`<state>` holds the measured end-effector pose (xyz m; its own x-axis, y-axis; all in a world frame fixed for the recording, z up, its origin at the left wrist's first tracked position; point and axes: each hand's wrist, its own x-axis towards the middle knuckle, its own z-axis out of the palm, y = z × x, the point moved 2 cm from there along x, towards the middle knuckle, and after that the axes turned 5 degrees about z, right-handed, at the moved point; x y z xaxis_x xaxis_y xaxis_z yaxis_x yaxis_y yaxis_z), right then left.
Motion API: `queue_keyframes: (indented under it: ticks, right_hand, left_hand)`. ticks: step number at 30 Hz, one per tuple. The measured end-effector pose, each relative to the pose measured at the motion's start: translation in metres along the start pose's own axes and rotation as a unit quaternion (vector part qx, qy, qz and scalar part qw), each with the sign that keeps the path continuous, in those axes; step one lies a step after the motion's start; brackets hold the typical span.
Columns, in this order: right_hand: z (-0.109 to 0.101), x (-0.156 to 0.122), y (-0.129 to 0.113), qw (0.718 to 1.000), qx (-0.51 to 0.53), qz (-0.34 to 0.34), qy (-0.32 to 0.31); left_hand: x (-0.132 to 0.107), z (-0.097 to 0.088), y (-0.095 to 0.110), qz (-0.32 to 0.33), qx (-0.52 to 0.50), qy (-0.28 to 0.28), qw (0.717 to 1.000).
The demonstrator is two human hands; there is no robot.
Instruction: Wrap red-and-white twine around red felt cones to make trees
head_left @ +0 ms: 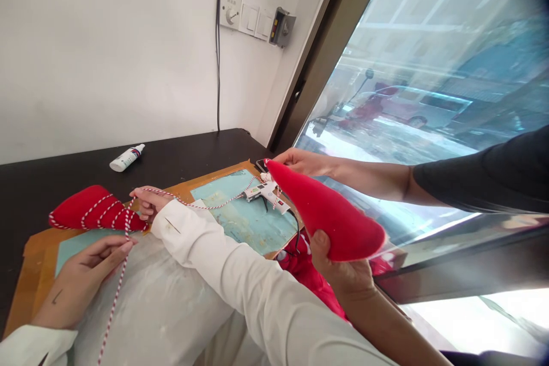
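We record the right hand (pixel 148 203) pinching red-and-white twine (pixel 214 206), the wrapped red felt cone (pixel 96 209) lying just left of it at frame left; left hand (pixel 83 280) grip unclear.

Black table (pixel 184 148), white plastic bottle (pixel 127 158), cardboard sheet (pixel 32 291)

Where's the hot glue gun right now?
In the head view, the white hot glue gun lies on the pale blue mat, right of centre, just left of the red felt cone and beside the red-and-white twine.
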<state>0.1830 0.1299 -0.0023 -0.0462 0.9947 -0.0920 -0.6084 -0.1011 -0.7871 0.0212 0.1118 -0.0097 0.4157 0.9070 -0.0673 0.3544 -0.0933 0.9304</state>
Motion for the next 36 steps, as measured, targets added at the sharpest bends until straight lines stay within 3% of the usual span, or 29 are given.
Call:
queue_keyframes:
  ticks: [3,5,25,36]
  right_hand:
    - [-0.0018,0.0023,0.0022,0.999,0.031,0.018,-0.008]
    - [-0.0014,0.0021,0.0022,0.999,0.044,0.023,-0.011]
    - [0.0008,0.0016,0.0020,0.999,0.045,0.020,-0.006]
    - [0.0063,-0.0063,-0.0032,0.999,0.041,0.000,-0.002]
  left_hand:
    - [-0.0018,0.0002,-0.0002,-0.060,-0.053,-0.016,0.997]
    - [-0.0025,-0.0008,0.0002,-0.068,-0.060,-0.011,0.996]
    - [-0.0007,-0.0001,-0.0027,-0.037,-0.063,0.005,0.997]
    - [0.0007,0.0000,0.0003,-0.048,-0.082,-0.013,0.995]
